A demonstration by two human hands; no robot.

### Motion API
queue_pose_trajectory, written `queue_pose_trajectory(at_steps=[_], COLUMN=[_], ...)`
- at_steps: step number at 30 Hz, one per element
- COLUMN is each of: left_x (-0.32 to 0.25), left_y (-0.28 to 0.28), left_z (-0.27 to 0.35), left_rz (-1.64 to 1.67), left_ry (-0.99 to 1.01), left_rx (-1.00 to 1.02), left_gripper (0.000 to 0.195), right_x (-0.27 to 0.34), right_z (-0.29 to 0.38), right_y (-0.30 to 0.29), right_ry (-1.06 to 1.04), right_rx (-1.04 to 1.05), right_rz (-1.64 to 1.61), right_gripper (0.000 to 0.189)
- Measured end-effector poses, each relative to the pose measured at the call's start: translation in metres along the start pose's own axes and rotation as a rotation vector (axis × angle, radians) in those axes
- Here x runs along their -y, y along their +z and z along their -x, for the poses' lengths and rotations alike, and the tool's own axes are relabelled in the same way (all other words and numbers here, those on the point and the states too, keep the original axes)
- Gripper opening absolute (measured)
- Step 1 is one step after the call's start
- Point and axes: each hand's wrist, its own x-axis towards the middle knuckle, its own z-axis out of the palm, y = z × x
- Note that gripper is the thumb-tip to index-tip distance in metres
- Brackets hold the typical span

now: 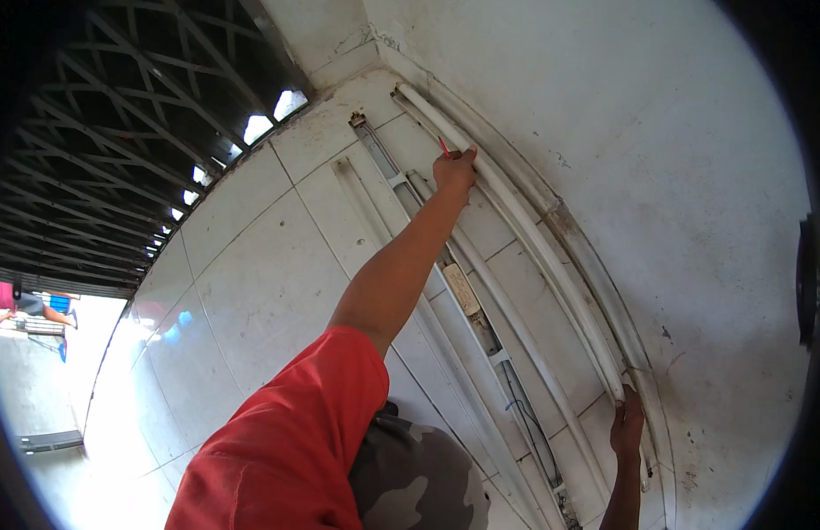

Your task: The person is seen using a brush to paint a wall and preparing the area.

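My left hand [455, 171] grips a slim red tool [444, 146], whose kind I cannot tell. Its fingertips touch a long fluorescent tube light [526, 222] lying along the wall. My right hand [627, 424] holds that same light by its lower part, thumb on the near edge. Beside it, under my left forearm, lies an opened light fixture housing [393, 169] with a ballast [461, 289] and loose wires [526, 411] showing. A second fluorescent tube [516, 318] rests between the two. Nearer to me lies a long white fixture cover [449, 361].
A folding metal lattice gate [145, 99] closes off the upper left. The plastered wall [622, 165] and its skirting [598, 291] run along the right. My bent knee [420, 477] in camouflage cloth is over the tiled floor [244, 265]. Part of a person [32, 305] shows at far left.
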Motion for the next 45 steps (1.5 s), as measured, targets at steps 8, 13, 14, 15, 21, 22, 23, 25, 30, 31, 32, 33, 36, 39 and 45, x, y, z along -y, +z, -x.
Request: queue_pose_trajectory(at_steps=[8, 13, 14, 15, 21, 22, 23, 25, 30, 31, 32, 33, 36, 39, 45], left_x=[-0.008, -0.006, -0.005, -0.005, -0.003, -0.003, -0.002, -0.003, -0.004, -0.004, -0.003, -0.003, -0.002, -0.002, -0.003], left_y=[0.003, 0.003, 0.003, 0.003, 0.004, 0.004, 0.004, 0.003, 0.002, 0.002, 0.002, 0.002, 0.001, 0.0, -0.005], left_z=[0.001, 0.0, 0.0, 0.0, 0.001, 0.002, 0.003, 0.004, 0.001, 0.001, 0.001, 0.0, 0.001, 0.002, -0.002], left_rz=[0.009, 0.01, 0.002, -0.005, 0.004, 0.005, 0.001, -0.004, 0.002, -0.001, -0.018, -0.032, -0.014, -0.015, -0.018], left_ry=[0.014, 0.008, 0.001, -0.019, -0.017, 0.003, 0.01, 0.015, 0.024, 0.039, 0.043, 0.024, 0.015, -0.022, 0.0], left_rx=[-0.019, -0.008, -0.003, 0.021, 0.002, -0.01, -0.019, -0.03, 0.039, 0.026, -0.015, -0.018, -0.018, -0.022, 0.048], left_gripper=[0.028, 0.028, 0.027, 0.027, 0.026, 0.026, 0.026, 0.026, 0.027, 0.027, 0.027, 0.027, 0.027, 0.028, 0.029], right_x=[-0.002, 0.002, 0.003, 0.004, 0.005, 0.005, 0.004, 0.005, 0.008, 0.008, 0.009, 0.009, 0.01, 0.011, 0.013], right_z=[-0.001, -0.004, -0.004, -0.004, -0.002, -0.001, -0.001, 0.0, -0.002, -0.003, -0.003, -0.003, -0.002, -0.001, -0.001], right_y=[0.002, 0.0, 0.0, -0.001, -0.003, -0.003, -0.003, -0.003, -0.004, -0.005, -0.006, -0.006, -0.006, -0.005, -0.003], right_ry=[-0.012, -0.04, -0.042, -0.033, 0.014, 0.032, 0.016, 0.022, -0.023, -0.017, -0.03, -0.012, 0.0, -0.013, -0.027], right_rx=[-0.007, -0.059, -0.06, -0.058, -0.04, -0.063, -0.047, -0.075, -0.071, -0.09, -0.07, -0.061, -0.053, -0.062, -0.075], right_rz=[0.009, 0.063, 0.063, 0.048, 0.016, 0.012, 0.016, 0.014, 0.03, 0.027, 0.025, 0.027, 0.03, 0.038, 0.068], right_gripper=[0.036, 0.035, 0.035, 0.035, 0.035, 0.035, 0.035, 0.036, 0.036, 0.036, 0.036, 0.036, 0.037, 0.037, 0.037])
